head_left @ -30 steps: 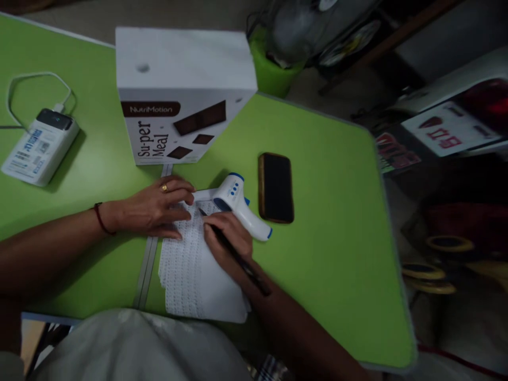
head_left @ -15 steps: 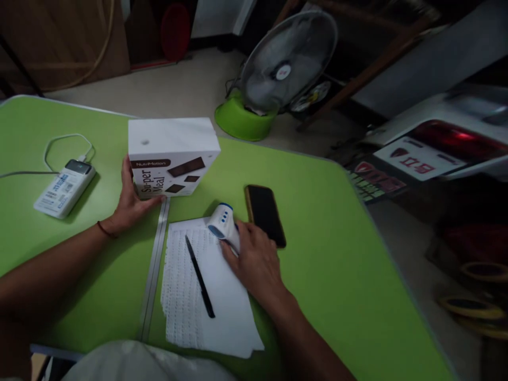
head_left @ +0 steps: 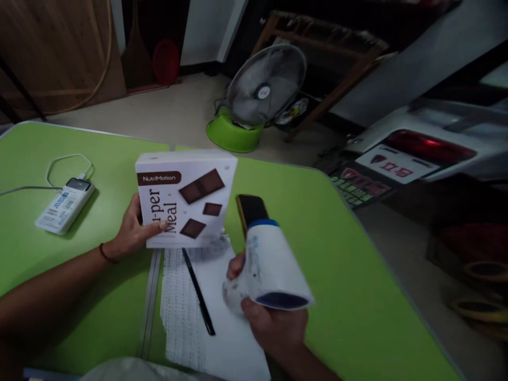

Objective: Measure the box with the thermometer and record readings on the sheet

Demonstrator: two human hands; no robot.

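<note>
My left hand (head_left: 133,233) grips a white box (head_left: 182,211) by its lower left corner, thumb across the front. The box's front reads "NutriMotion" and "Meal", with pictures of brown bars, and it is tipped toward me above the table. My right hand (head_left: 273,320) is closed around a white and blue handheld barcode scanner (head_left: 275,264), whose wide dark window points toward me. Beneath the box and scanner lie printed paper sheets (head_left: 222,338) with a black pen (head_left: 198,291) on them. Partly covered by the scanner is a phone (head_left: 252,209).
A white power bank (head_left: 65,206) with a cable lies at the left of the green table (head_left: 349,296). Beyond the table stand a fan (head_left: 265,87) on a green basin (head_left: 234,132) and, to the right, a white vehicle with a red tail light (head_left: 432,145).
The box has come nearer and its front has turned up toward me. My right hand has raised the scanner off the papers and turned its window toward me. The view has tilted up slightly.
</note>
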